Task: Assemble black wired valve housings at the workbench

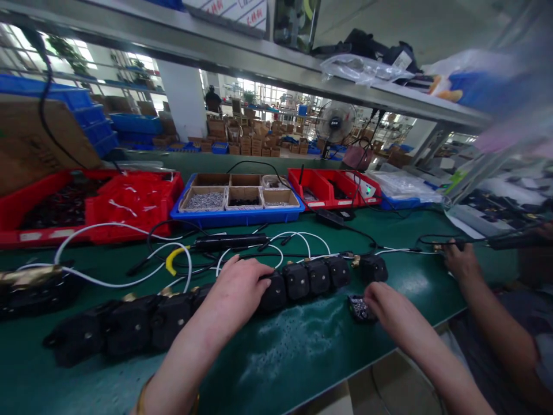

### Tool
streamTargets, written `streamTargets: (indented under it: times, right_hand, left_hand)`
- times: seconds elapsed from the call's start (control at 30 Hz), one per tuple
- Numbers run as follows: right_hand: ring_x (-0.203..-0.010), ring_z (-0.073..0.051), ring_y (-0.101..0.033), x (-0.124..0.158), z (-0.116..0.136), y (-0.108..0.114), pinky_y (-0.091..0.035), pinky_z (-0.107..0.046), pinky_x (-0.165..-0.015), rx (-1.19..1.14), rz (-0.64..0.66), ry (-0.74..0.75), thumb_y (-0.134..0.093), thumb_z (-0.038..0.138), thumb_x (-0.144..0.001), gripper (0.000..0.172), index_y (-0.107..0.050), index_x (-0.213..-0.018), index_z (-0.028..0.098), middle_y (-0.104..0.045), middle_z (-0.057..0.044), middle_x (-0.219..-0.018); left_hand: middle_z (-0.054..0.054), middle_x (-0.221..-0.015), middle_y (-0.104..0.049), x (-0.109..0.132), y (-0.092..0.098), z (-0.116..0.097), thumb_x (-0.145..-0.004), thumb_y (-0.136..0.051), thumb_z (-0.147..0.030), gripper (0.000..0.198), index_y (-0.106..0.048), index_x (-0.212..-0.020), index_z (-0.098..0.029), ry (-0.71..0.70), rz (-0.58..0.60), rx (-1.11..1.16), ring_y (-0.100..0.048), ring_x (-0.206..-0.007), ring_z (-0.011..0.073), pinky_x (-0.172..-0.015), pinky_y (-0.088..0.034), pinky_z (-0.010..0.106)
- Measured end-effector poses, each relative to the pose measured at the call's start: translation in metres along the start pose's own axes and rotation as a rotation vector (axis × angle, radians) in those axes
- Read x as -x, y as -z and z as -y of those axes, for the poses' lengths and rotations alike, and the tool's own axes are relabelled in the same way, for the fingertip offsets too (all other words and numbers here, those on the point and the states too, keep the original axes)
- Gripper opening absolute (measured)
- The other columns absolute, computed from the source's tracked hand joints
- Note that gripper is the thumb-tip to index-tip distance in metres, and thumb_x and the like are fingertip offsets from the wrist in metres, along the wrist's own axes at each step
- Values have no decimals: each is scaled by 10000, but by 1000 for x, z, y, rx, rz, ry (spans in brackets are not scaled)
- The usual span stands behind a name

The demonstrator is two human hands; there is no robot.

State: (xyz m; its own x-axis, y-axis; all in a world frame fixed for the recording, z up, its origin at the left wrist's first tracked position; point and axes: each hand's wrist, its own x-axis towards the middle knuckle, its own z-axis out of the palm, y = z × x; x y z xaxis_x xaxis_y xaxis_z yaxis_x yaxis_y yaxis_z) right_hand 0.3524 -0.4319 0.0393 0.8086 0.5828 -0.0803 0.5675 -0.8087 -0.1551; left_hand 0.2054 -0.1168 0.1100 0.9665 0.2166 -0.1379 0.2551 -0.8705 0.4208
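Note:
Several black box-shaped units [296,281] with brass fittings and white cables stand in a row along the green bench. My left hand [242,285] reaches over this row, its thumb and fingers closed about one black box [273,293]; the fingers partly hide it and the box to its left. At the row's right end, slightly apart, sits another black box [373,268]. My right hand [382,302] is at a small black tray of screws [359,309], fingertips pinched together at its right edge. Whatever lies between those fingertips is hidden.
Behind the row lie tangled cables and a black cylindrical tool [231,241]. Farther back are red bins [133,202] and a blue tray [237,217] with small parts in boxes. At right, a co-worker's hand [463,262] touches a cable. A shelf [276,60] crosses overhead.

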Motion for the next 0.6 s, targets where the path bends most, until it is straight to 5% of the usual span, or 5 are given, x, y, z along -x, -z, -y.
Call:
streamTargets:
  times: [0.23,0.4,0.6]
  right_hand:
    - [-880,-226,-599,3,79,-6,-449,-328,-764,-452,-252,304,-519,339,-1025,208,-650,-884,261,-632,-35,-917]
    - [-914,-224,-573,-10,145,-17,-414,-350,-813,-501,-403,526,-568,234,-1017,139,-665,-918,248,-633,-34,-933]
    - [-899,-212,-565,-28,176,-27,-377,-354,-799,-447,-467,629,-573,168,-1009,129,-650,-926,229,-629,-30,-925]
  left_hand:
    - [59,-1238,-747,2,-6,8,-971,-534,-212,322,-749,-1208,-244,-27,-31,81,-652,-1199,236,-1258,-230,517]
    - [62,-1231,-755,4,-6,10,-944,-498,-129,375,-759,-1186,-248,-41,-23,88,-656,-1209,244,-1254,-243,516]
    - [57,-1221,-761,7,-6,16,-928,-498,-103,391,-760,-1186,-237,-77,-51,96,-657,-1198,237,-1233,-293,477]
